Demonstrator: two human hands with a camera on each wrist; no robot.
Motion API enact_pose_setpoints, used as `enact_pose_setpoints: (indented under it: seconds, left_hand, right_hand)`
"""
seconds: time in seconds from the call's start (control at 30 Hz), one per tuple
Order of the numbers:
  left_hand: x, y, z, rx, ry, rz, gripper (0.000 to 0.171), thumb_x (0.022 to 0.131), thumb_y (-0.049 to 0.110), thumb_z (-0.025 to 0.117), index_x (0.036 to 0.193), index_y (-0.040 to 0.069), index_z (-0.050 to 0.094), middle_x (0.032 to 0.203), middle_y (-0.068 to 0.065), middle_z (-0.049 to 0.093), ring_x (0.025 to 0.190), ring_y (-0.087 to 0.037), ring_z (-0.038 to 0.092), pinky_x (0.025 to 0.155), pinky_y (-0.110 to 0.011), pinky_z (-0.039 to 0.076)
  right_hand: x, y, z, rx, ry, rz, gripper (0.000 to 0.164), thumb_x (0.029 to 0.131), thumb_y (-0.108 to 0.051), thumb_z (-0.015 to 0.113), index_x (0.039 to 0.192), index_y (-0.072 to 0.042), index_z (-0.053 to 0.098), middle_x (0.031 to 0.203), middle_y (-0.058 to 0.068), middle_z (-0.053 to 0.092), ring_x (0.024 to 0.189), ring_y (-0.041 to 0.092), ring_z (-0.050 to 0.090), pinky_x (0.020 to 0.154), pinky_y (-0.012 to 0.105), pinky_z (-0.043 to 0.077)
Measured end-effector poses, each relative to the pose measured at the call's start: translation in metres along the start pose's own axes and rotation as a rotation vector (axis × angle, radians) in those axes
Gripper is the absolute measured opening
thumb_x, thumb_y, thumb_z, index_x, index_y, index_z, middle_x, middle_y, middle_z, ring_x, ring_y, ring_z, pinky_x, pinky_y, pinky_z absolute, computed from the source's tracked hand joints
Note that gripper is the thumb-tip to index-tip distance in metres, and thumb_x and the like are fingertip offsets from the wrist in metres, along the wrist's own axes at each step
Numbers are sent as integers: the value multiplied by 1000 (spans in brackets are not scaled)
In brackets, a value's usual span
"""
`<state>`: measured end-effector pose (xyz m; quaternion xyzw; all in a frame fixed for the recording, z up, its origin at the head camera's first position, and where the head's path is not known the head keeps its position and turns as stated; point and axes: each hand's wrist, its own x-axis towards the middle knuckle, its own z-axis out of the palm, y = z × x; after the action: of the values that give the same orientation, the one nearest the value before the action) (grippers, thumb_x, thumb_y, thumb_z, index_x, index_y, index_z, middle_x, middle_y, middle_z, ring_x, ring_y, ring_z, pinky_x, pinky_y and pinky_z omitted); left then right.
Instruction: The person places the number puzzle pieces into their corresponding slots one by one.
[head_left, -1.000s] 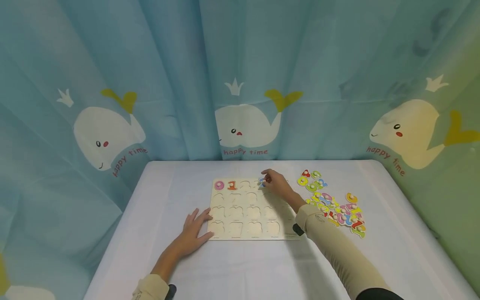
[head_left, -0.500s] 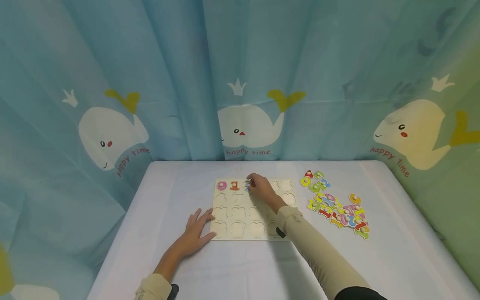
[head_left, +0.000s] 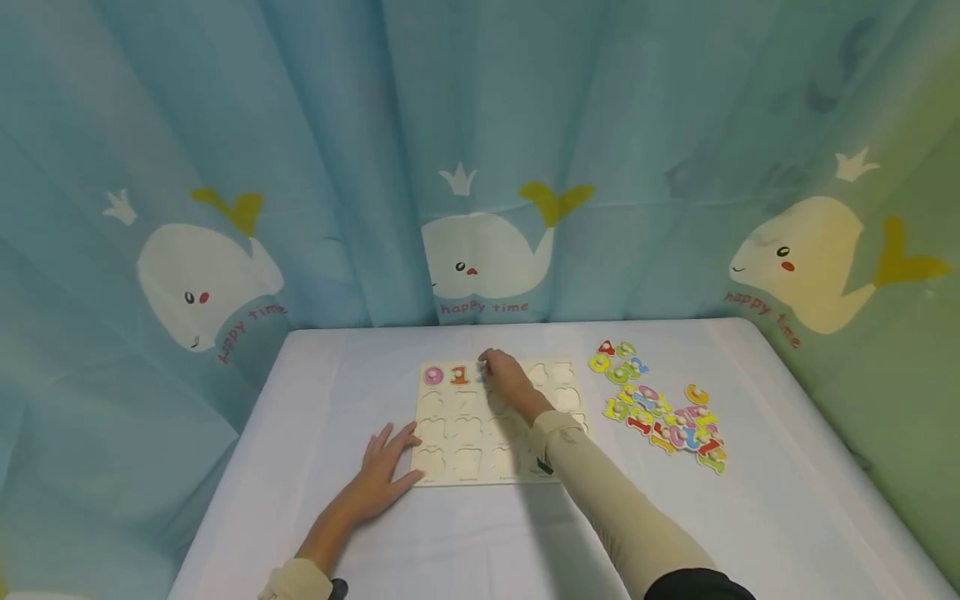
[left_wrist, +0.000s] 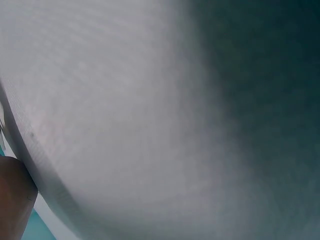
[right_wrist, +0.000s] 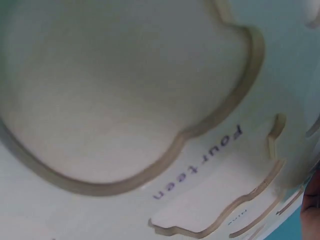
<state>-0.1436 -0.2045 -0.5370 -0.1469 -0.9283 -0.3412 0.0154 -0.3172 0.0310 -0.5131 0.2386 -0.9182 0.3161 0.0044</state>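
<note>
A pale wooden number board [head_left: 480, 481] with cut-out recesses lies on the white table. In its top row sit a pink 0 [head_left: 433, 376] and an orange 1 [head_left: 459, 375]. Just right of the 1, my right hand [head_left: 510, 382] pinches a blue number 2 puzzle piece [head_left: 481, 374] over the third recess; the fingers cover most of the piece. My left hand [head_left: 381, 475] rests with spread fingers at the board's left edge, fingertips and thumb on its border. Close under the right wrist camera is a recess labelled "Fourteen" [right_wrist: 197, 162].
Right of the board lies a loose pile of coloured number pieces [head_left: 677, 435], some overlapping. A smaller group with a green 5 [head_left: 618, 373] is behind it. A blue whale-print curtain [head_left: 337, 167] hangs beyond the table's far edge.
My right hand has moved left along the top row with the blue 2, from about the fourth recess to the third. The left hand stays at the board's edge.
</note>
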Motion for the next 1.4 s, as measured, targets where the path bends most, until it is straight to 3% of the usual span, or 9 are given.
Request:
enact_pose_setpoints:
  seconds: [0.27,0.53,0.8,1.03,1.2,1.4]
  left_hand:
    - [-1,0,3,5,16,14,39,87,23,66,120,9,53,147,-13,36,137,-43,15,108,-59,4]
    - [-1,-3,1,0,-38,-37,40,88,28,65,122,13,51,150,-9,31,139,-39,10,110,-55,0]
    - [6,-4,-4,16,-20,2,41,87,25,66,121,9,51,149,-13,31,138,-42,10,108,-60,0]
    - [1,-4,3,-5,-25,-8,40,87,25,66,121,10,51,149,-12,32,138,-41,11,108,-60,0]
    - [-3,-4,5,-34,-54,-27,40,88,28,64,122,11,51,150,-10,31,138,-41,10,108,-58,-3]
    - [-2,-5,3,-36,6,33,39,87,26,65,120,9,52,147,-14,36,136,-46,14,107,-62,0]
  right_hand:
    - [-11,19,-15,87,2,68,36,89,-1,61,123,5,51,98,12,55,90,24,57,80,36,49]
    - [-25,53,-48,62,24,198,34,93,-7,56,125,1,50,102,13,58,93,25,56,85,40,48]
    - [-37,77,-79,31,67,254,34,95,-10,54,127,1,49,104,15,57,94,27,56,86,40,48]
    - [-55,98,-99,-114,233,169,25,93,-1,51,116,8,55,93,18,56,83,29,53,71,40,48]
    - [-67,113,-116,-114,282,245,27,94,-2,51,117,11,52,98,24,55,89,34,54,75,44,48]
    - [-73,126,-127,-139,302,265,29,92,-3,55,116,12,52,101,27,55,92,38,55,78,47,49]
